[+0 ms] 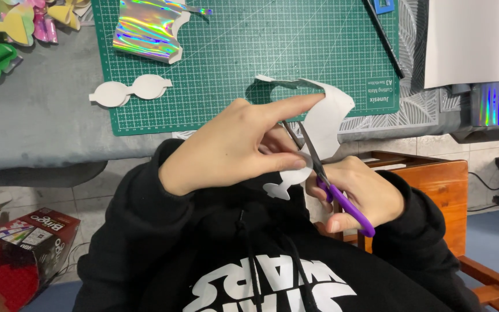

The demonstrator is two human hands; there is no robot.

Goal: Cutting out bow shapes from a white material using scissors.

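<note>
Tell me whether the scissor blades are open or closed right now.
Open: the blades of the purple-handled scissors in the right hand spread in a narrow V around the white sheet the left hand holds.

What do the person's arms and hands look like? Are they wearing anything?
Both arms are covered by long black sleeves of a hooded top with drawstrings and white lettering on the chest. The left hand and right hand are bare: no gloves, rings or watch visible.

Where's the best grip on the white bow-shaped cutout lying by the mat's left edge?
Probably the narrow waist between the two lobes of the white cutout, pinched from above across its short width. It lies flat, half on the green cutting mat, its left lobe on the grey tabletop.
</note>
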